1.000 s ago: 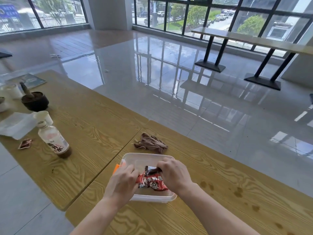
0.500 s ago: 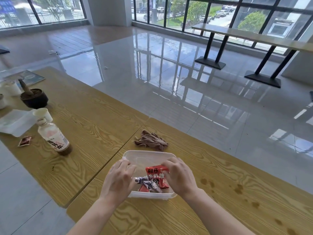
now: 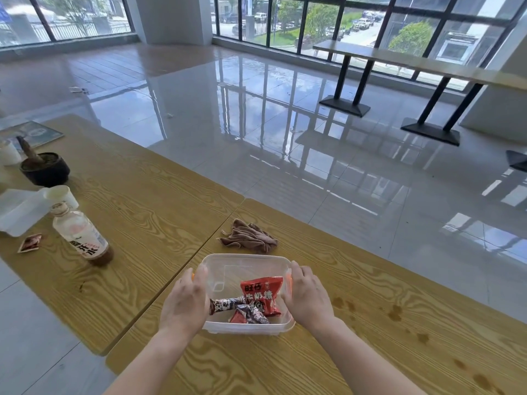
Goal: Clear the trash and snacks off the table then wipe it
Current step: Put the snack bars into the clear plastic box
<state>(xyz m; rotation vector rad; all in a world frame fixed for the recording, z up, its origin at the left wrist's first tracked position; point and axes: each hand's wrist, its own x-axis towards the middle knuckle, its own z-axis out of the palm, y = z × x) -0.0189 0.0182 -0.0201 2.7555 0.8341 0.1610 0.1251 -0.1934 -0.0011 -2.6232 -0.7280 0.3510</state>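
Both hands have moved apart since a second ago, from the snack wrapper they held together over the box to the outer sides of the clear plastic container [image 3: 245,265]. Left hand [image 3: 185,302] presses flat against the container's left wall, fingers [image 3: 199,276] extended and close together along it. Right hand [image 3: 306,295] cups the right wall, fingers [image 3: 295,270] curled around the rim by an orange clip. Inside the container lie a red snack packet [image 3: 263,292] with white lettering and a dark wrapped candy bar [image 3: 224,305], with one more wrapper beside them. The container sits on the near wooden table [image 3: 356,323], which shows several dark stains to the right. A crumpled brown cloth [image 3: 251,237] lies just beyond the container. On the adjoining table to the left stand a tilted drink bottle [image 3: 82,236], a small torn wrapper [image 3: 30,243], a white paper cup [image 3: 61,195], a clear lid [image 3: 17,212] and a dark bowl [image 3: 45,169]. Behind is a glossy tiled floor and tall windows.
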